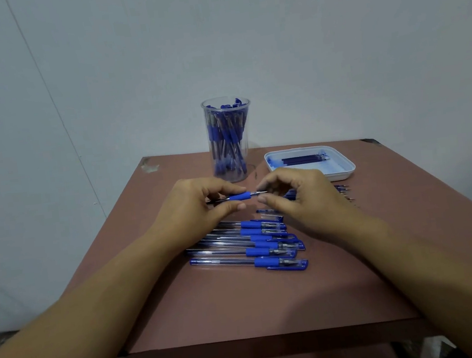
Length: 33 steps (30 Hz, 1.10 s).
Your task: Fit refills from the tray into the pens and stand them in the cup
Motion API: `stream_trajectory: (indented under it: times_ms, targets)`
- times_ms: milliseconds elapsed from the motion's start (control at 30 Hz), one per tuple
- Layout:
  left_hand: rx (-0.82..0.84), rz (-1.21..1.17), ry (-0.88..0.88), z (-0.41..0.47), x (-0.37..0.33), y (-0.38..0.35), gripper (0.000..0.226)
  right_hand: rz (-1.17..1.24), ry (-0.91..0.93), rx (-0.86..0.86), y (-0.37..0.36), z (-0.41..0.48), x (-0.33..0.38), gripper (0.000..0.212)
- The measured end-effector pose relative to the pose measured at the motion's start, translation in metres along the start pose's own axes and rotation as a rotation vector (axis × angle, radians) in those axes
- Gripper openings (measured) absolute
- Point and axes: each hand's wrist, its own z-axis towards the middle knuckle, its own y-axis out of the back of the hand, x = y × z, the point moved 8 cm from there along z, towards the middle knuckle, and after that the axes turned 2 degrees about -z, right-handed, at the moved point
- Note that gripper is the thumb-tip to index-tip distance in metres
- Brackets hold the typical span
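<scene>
While the left hand (199, 205) pinches the pen (240, 197) by its barrel, the right hand (298, 193) curls its fingers about the metal tip; whether they clasp it cannot be told. The pen's long axis runs hand to hand, tip rightward. Refills (304, 159) lie in the tray (345, 171) just beyond the right hand, the nearer one. The cup (228, 138) stands beyond both.
</scene>
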Motion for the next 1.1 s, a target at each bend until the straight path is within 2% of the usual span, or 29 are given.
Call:
stream_trajectory:
  times_ms: [100,233,367,533,700,833,867,967,1100]
  targets:
    - [0.006,0.002,-0.003,0.000,-0.001,-0.001,0.024,-0.074,0.024,0.014,-0.002,0.001,0.000,0.012]
    - [0.003,0.018,-0.014,0.000,-0.003,-0.001,0.025,-0.080,0.017,0.020,-0.001,-0.001,0.000,0.028]
    - [0.015,0.038,-0.021,0.000,-0.002,-0.001,0.025,-0.159,0.076,0.016,-0.002,0.001,0.004,0.009]
    - [0.007,0.039,-0.022,-0.001,-0.002,-0.001,0.025,-0.133,0.026,0.039,-0.001,-0.001,0.001,0.032]
    - [0.022,0.049,-0.027,-0.002,-0.002,-0.001,0.026,-0.171,0.080,0.008,0.000,-0.001,0.006,0.008]
    - [0.010,0.043,-0.031,-0.001,-0.002,-0.001,0.026,-0.150,0.044,0.040,-0.001,-0.001,0.000,0.030]
    - [0.009,0.042,-0.033,-0.001,-0.003,-0.001,0.026,-0.145,0.045,0.032,-0.001,-0.001,0.001,0.031]
    - [0.018,0.036,-0.036,-0.001,-0.003,-0.002,0.026,-0.161,0.079,0.014,0.000,-0.001,0.006,0.011]
    - [0.021,0.040,-0.032,-0.001,-0.003,-0.002,0.026,-0.157,0.022,0.066,-0.003,0.001,-0.002,0.026]
